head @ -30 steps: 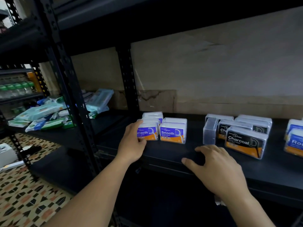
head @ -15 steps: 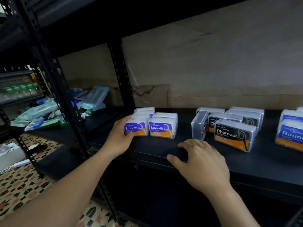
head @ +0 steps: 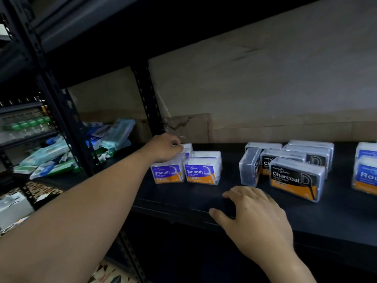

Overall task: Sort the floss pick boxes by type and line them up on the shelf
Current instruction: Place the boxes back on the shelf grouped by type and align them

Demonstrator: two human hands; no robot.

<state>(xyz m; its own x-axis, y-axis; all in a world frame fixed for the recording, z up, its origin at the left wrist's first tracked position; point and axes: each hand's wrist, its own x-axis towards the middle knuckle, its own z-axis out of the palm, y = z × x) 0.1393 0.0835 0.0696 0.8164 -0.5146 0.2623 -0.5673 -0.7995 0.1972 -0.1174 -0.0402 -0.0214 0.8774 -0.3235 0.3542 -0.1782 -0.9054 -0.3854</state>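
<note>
Grasping: left grip (head: 163, 148) clasps rear Smooth box (head: 187, 147)
Resting: right grip (head: 255, 217) released, flat on shelf (head: 336, 217)
Risk: pulling it forward shoves front Smooth box (head: 168, 173) off the edge

We see a dim view: the black shelf (head: 336, 217) and the frame overhead (head: 102, 23) sink into shadow, while soft, even light falls on the pale wall (head: 265, 88). Front labels (head: 289, 179) read sharply; the left hand (head: 163, 148) on the rear Smooth box (head: 188, 147) smears slightly. The uprights (head: 50, 82) bow at the left edge, where the packets (head: 47, 152) go soft.
</note>
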